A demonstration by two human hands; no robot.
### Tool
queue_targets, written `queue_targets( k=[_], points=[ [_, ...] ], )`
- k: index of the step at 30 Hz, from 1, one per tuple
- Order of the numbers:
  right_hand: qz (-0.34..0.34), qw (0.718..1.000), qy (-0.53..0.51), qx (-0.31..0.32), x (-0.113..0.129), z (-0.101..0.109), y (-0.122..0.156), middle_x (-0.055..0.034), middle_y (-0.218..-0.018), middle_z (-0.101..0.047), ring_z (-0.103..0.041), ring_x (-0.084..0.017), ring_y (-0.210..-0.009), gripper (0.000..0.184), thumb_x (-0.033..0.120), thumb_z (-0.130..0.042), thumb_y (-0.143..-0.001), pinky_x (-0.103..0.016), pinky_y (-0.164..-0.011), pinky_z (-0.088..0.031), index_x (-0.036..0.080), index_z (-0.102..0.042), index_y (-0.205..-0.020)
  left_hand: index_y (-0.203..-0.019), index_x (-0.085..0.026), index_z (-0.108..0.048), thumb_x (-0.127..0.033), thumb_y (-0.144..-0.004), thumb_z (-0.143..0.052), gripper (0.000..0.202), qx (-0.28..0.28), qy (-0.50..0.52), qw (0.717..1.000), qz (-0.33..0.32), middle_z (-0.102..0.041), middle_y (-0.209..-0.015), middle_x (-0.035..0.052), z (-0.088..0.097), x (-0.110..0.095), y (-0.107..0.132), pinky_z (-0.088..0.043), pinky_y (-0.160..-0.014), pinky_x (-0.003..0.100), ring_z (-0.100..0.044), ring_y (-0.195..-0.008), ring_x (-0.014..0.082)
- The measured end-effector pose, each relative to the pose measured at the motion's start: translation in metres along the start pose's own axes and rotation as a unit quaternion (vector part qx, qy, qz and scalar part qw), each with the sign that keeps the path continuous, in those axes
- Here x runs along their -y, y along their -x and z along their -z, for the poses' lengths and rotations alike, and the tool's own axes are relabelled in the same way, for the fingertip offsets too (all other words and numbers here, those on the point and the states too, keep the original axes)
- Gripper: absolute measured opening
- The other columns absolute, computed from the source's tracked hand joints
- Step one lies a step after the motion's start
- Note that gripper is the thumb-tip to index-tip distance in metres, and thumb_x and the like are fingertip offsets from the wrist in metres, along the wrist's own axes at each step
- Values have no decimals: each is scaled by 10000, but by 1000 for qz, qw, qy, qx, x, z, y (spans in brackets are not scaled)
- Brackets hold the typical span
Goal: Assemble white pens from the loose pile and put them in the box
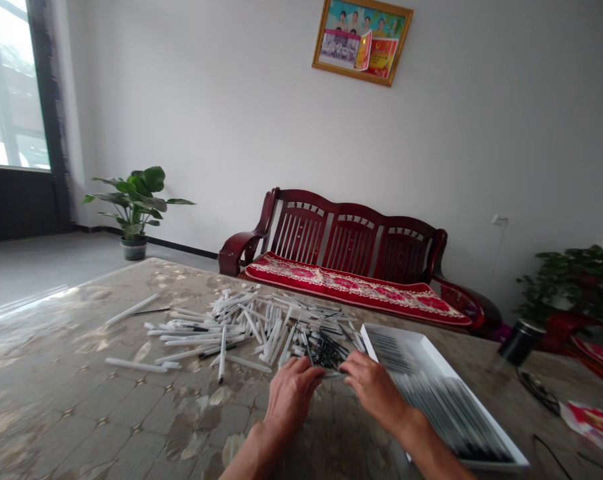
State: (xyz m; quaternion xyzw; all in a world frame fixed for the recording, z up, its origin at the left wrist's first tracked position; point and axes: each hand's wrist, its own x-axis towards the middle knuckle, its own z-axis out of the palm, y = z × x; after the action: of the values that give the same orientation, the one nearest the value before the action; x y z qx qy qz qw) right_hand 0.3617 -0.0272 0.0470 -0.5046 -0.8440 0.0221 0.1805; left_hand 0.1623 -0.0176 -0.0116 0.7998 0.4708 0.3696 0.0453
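The left hand (pixel 291 393) and right hand (pixel 374 388) curl close together at the bottom middle, touching a heap of black pens (pixel 327 351). I cannot tell what they hold. A white tray (pixel 387 331) sits just to their right.

Smooth white plastic pen barrels (pixel 241 327) lie on a glossy patterned tabletop (pixel 81 413), beside a shiny white tray (pixel 381 330). Behind the tabletop, a polished dark red wooden bench (pixel 351 208) holds a red woven cloth cushion (pixel 356 288).

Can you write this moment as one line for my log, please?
left hand: at black-tipped pieces | right hand: at same heap, beside white tray | also: scattered white tubes on patterned tablecloth
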Motion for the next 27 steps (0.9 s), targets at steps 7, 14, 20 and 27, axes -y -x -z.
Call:
queue_targets(
  k=[7,14,20,27],
  points=[
    [-105,990,-78,53,0,4,2,-32,-915,-708,-637,-165,-899,216,107,-611,-757,-236,-788,-443,203,-748,-894,-927,-304,-724,-256,-908,-544,187,4,-20,998,-62,-672,-794,13,0,-3,3,-408,-651,284,-587,-755,174],
    [-74,992,-89,52,8,7,11,4,-940,-732,-650,-159,-889,223,199,-617,-798,-232,-790,-445,270,-742,-968,-997,-337,-711,-268,-899,-550,201,19,-27,996,-84,-687,-828,13,0,-5,6,-465,-687,287,-617,-786,186],
    [-127,990,27,-62,-49,17,21,-22,-936,-706,-610,-202,-959,187,212,-606,-801,-285,-842,-446,273,-758,-891,-1287,-292,-568,-301,-870,-567,416,-84,34,996,-17,-679,-1147,62,-5,4,8,-514,-875,344,-634,-1032,228],
    [-295,935,185,-67,-157,36,47,-40,-951,-705,-599,-215,-936,211,226,-634,-778,-299,-830,-433,277,-768,-933,-1193,-267,-601,-241,-883,-487,331,-133,54,982,122,-685,-1127,58,-13,21,2,-526,-852,372,-665,-983,225]
  ],
)
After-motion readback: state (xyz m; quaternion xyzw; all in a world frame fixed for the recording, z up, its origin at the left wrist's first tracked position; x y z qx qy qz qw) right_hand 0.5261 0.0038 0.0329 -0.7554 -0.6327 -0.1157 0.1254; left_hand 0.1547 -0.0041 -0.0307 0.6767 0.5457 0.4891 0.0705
